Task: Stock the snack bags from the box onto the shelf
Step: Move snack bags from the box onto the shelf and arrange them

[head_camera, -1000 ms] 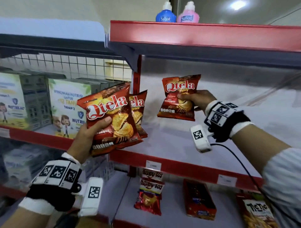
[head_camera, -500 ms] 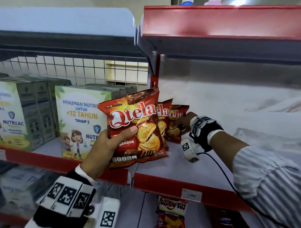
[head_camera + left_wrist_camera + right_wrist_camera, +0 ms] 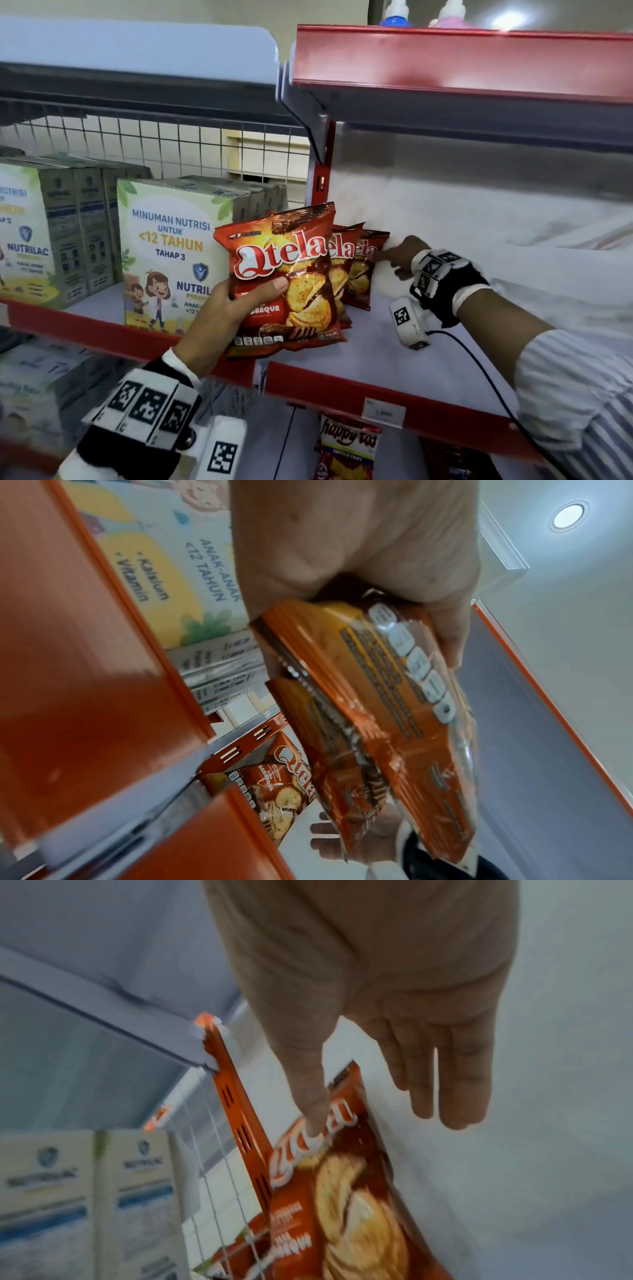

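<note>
Nearest, the left hand (image 3: 219, 308) grips 2 Qtela snack bags (image 3: 284, 281) together, thumb across the front bag and fingers curled behind, holding them upright over the red front edge of the shelf (image 3: 342, 383), near its left corner. Farther in, a third Qtela bag (image 3: 363, 270) stands at the back left corner of the shelf, beside the red upright post (image 3: 320, 185). The right hand (image 3: 404, 257) reaches toward it with fingers straight and relaxed; the thumb tip touches the bag's front. Left of the post, Nutrilac cartons (image 3: 171, 253) stand on the neighbouring shelf.
</note>
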Tool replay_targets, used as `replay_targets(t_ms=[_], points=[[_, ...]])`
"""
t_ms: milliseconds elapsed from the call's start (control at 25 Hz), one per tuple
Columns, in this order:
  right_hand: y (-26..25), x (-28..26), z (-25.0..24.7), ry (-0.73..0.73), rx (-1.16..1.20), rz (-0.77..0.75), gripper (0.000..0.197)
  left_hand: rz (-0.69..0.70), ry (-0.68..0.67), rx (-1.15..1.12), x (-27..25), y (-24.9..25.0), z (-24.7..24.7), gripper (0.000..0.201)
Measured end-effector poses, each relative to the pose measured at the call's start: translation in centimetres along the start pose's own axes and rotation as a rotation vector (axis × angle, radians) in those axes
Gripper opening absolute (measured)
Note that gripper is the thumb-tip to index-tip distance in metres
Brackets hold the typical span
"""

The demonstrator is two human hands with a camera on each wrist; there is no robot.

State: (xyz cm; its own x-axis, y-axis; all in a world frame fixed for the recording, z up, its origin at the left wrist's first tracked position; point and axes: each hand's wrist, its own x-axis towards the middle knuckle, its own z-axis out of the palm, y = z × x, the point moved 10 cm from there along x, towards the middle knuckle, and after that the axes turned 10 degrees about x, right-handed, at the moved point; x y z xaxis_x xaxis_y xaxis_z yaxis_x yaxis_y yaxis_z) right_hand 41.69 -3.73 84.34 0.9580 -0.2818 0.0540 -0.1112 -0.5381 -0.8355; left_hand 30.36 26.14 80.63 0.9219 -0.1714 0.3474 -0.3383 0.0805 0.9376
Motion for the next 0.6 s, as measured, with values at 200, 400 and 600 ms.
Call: replay_targets(t_ms=[200,400,600], points=[[-3.5,-7.4,1.8,-0.598,0.556,-0.153,0.051,-0.027,-0.042,0.011,1.4,0.4,3.6,0.075],[-2.9,-7.5,0.7,-0.487,0.533,-0.203,0.046,-0.099,-0.087,0.034,5.1,1.6,7.1,0.063],[-0.9,-4.6,1.5,-0.377,0.498,-0.115,0.034,-0.189,-0.129,0.261,8.2,1.2,7.5,0.065]])
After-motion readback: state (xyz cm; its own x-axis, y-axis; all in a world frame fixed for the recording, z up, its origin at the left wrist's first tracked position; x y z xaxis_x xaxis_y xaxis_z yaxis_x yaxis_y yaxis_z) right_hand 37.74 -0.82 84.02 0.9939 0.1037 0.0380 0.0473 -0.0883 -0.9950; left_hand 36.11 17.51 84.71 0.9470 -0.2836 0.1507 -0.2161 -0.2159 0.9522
